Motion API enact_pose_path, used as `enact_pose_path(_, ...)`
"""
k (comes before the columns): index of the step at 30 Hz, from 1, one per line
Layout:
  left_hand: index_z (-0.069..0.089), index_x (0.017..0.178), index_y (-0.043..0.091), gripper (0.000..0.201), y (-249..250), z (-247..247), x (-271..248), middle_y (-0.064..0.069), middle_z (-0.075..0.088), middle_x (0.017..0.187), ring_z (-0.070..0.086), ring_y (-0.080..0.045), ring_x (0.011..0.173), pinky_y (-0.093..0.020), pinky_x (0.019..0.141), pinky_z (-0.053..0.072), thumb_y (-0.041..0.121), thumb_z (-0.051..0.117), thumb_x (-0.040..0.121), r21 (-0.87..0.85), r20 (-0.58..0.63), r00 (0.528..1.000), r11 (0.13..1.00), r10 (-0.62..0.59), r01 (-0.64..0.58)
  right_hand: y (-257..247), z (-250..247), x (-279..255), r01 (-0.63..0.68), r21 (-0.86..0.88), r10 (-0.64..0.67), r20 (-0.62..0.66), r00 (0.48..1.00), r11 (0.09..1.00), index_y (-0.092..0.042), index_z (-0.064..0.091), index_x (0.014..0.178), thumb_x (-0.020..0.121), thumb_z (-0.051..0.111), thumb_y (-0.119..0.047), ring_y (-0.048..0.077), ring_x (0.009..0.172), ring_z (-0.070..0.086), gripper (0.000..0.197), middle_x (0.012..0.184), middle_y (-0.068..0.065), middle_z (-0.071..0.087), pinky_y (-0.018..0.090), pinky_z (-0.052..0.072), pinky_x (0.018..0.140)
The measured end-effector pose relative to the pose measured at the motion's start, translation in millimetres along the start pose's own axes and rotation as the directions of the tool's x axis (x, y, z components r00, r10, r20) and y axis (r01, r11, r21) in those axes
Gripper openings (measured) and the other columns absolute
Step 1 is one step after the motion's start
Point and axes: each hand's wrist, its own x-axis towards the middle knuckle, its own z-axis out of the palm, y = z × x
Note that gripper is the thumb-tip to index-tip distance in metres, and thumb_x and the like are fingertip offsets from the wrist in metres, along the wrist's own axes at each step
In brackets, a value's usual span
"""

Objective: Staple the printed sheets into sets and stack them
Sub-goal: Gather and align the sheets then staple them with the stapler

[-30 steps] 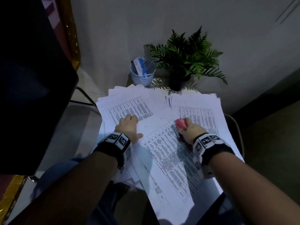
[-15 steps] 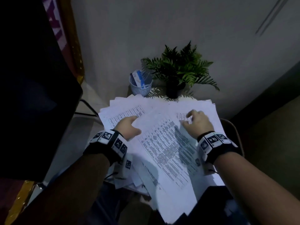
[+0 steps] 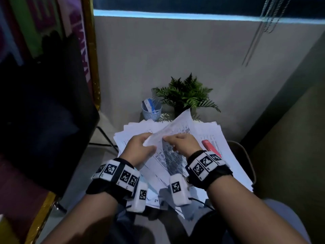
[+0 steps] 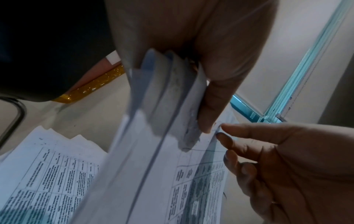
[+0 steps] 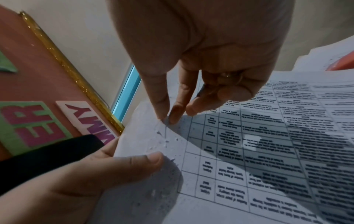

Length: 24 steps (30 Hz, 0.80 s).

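- Left hand (image 3: 140,150): thumb and fingers clamped on the corner of a lifted set of printed sheets (image 3: 175,131).
- Right hand (image 3: 184,145): thumb and forefinger pinching the same corner.
- Red stapler (image 3: 211,147): lying on the spread sheets (image 3: 219,134) near the tabletop's right edge.

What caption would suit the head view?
Both hands, left and right, lift a printed set while the red stapler rests on the pile.
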Motion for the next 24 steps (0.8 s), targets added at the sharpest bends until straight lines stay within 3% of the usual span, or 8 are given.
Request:
enact_pose_path(5,0.066,0.095,0.021,0.027,12.0,1.8,-14.3,0.008,0.065,0.085,0.056,0.005,0.074,-0.001,0.059,0.04,-0.002,0.063,0.081,0.115,0.028,0.992,0.986,0.12,-0.122,-4.4,-6.6,-20.5,0.012,0.035,-0.011,-0.026,1.0,0.999,-0.008,0.072,0.099,0.081,0.071,-0.026,0.008,0.059,0.053,0.025,0.082,0.001,0.067,0.016,0.036,0.05)
enact_pose_path(8,0.067,0.094,0.018,0.022,16.9,5.2,-19.7,0.007,0.066,0.083,0.057,0.004,0.069,-0.003,0.06,0.043,-0.001,0.063,0.083,0.069,0.023,0.99,0.988,0.138,-0.14,-7.1,-10.0,-27.9,0.041,0.012,-0.04,-0.02,0.999,0.999,-0.008,0.072,0.099,0.083,0.069,-0.023,0.008,0.058,0.051,0.023,0.074,-0.004,0.062,0.015,0.035,0.048)
enact_pose_path(11,0.068,0.082,0.015,0.008,22.7,11.7,-24.3,0.005,0.062,0.069,0.054,0.0,0.058,-0.013,0.058,0.045,0.014,0.063,0.089,-0.039,0.008,0.99,0.989,0.141,-0.141,-8.3,-12.1,-31.8,0.078,-0.049,-0.078,0.003,0.997,0.996,-0.005,0.07,0.098,0.087,0.062,-0.021,0.01,0.059,0.05,0.021,0.072,-0.002,0.059,0.019,0.036,0.052)
enact_pose_path(14,0.062,0.067,0.014,0.026,26.9,17.0,-25.6,0.01,0.052,0.055,0.044,0.001,0.049,-0.016,0.052,0.037,0.021,0.059,0.092,-0.033,-0.033,0.987,0.986,0.159,-0.16,-7.4,-12.2,-33.5,0.134,-0.083,-0.135,-0.01,0.991,0.988,-0.005,0.069,0.09,0.089,0.059,-0.019,0.013,0.058,0.049,0.018,0.071,0.004,0.058,0.022,0.039,0.054)
enact_pose_path(19,0.064,0.073,0.016,0.022,33.4,22.0,-23.2,0.013,0.055,0.059,0.046,0.006,0.052,-0.013,0.052,0.037,0.024,0.057,0.093,0.048,-0.076,0.983,0.985,0.17,-0.167,0.9,-8.5,-31.0,0.242,-0.123,-0.253,-0.089,0.963,0.963,-0.015,0.06,0.077,0.09,0.056,-0.02,0.01,0.059,0.048,0.015,0.063,-0.005,0.053,0.022,0.038,0.057)
enact_pose_path(22,0.067,0.084,0.011,0.019,37.5,22.8,-20.8,0.008,0.059,0.067,0.049,0.001,0.06,-0.01,0.053,0.039,0.023,0.056,0.093,0.083,-0.089,0.982,0.984,0.167,-0.16,1.8,-5.3,-30.6,0.314,-0.164,-0.337,-0.141,0.931,0.935,-0.013,0.059,0.081,0.091,0.055,-0.019,0.01,0.066,0.049,0.013,0.076,-0.002,0.053,0.022,0.039,0.065)
enact_pose_path(24,0.068,0.086,0.01,0.019,39.3,21.4,-18.1,0.004,0.061,0.072,0.051,-0.004,0.065,-0.018,0.057,0.041,0.024,0.057,0.093,0.11,-0.086,0.984,0.983,0.156,-0.146,3.2,-2.7,-29.2,0.33,-0.196,-0.364,-0.178,0.914,0.923,-0.011,0.061,0.088,0.092,0.054,-0.02,0.016,0.082,0.051,0.012,0.093,0.003,0.052,0.021,0.037,0.074)
